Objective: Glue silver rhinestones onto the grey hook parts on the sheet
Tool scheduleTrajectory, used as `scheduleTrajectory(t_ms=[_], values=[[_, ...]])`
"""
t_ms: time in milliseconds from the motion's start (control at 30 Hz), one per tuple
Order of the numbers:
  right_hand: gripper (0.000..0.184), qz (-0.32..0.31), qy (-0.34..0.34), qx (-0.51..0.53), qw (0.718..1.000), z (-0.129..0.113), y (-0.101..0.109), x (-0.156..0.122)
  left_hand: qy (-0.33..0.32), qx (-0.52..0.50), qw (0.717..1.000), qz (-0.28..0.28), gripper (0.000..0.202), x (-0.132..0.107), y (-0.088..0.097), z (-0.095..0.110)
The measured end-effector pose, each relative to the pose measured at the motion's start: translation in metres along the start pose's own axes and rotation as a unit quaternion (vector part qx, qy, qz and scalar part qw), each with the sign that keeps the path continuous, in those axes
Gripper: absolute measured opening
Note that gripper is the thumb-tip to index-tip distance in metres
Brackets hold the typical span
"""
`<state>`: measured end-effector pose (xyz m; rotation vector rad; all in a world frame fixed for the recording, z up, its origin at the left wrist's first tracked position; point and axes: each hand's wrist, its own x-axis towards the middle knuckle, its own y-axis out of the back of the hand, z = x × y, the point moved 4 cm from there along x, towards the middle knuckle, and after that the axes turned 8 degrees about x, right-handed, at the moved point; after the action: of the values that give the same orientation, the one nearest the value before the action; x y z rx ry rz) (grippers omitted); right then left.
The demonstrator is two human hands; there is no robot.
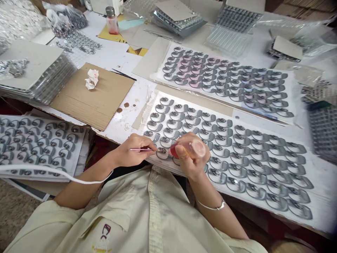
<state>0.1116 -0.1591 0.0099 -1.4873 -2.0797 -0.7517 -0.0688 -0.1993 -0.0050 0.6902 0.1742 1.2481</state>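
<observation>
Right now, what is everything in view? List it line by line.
sheets of metal pieces: at least three, grey on white, near, behind and at left
thin brush: one, pink handle, tip at a piece on the near sheet
small bottle: one, clear with red liquid, over the near sheet
capped bottle: one, pink, far side of table
cardboard: one, brown, left of centre
crumpled tissue: one, white, on the cardboard
tray stacks: several, clear, far edge and left
bracelet: one, silver, right wrist
left hand: holds the thin brush
right hand: holds the small bottle
</observation>
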Motion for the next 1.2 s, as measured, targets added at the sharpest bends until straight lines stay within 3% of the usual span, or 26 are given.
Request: scheduleTrajectory(t_ms=[600, 900, 967, 1067, 1133, 1200], values=[[0.011, 0.001, -0.013, 0.002, 1.000, 0.001, -0.004, -0.001, 0.016, -0.015, 1.000, -0.014, 0.008, 0.001, 0.001, -0.005], [0.017, 0.013, -0.018, 0.000, 1.000, 0.004, -0.001, 0.001, 0.004, -0.018, 1.000, 0.012, 0.005, 0.001, 0.003, -0.002], [0.020, 0.047, -0.027, 0.030, 0.998, 0.002, 0.006, 0.006, 0.010, -0.020, 1.000, 0.011, 0.006, 0.000, 0.002, -0.001], [0.024, 0.175, -0.062, 0.073, 0.980, 0.000, 0.034, 0.015, 0.029, -0.022, 0.999, 0.006, 0.007, -0.002, 0.001, -0.002], [0.029, 0.257, -0.144, 0.096, 0.951, 0.004, 0.058, 0.018, 0.044, -0.027, 0.999, 0.003, 0.008, -0.004, 0.001, -0.003], [0.039, 0.279, -0.217, 0.139, 0.925, 0.010, 0.078, 0.022, 0.063, -0.034, 0.997, 0.005, 0.008, -0.006, 0.002, -0.003]])
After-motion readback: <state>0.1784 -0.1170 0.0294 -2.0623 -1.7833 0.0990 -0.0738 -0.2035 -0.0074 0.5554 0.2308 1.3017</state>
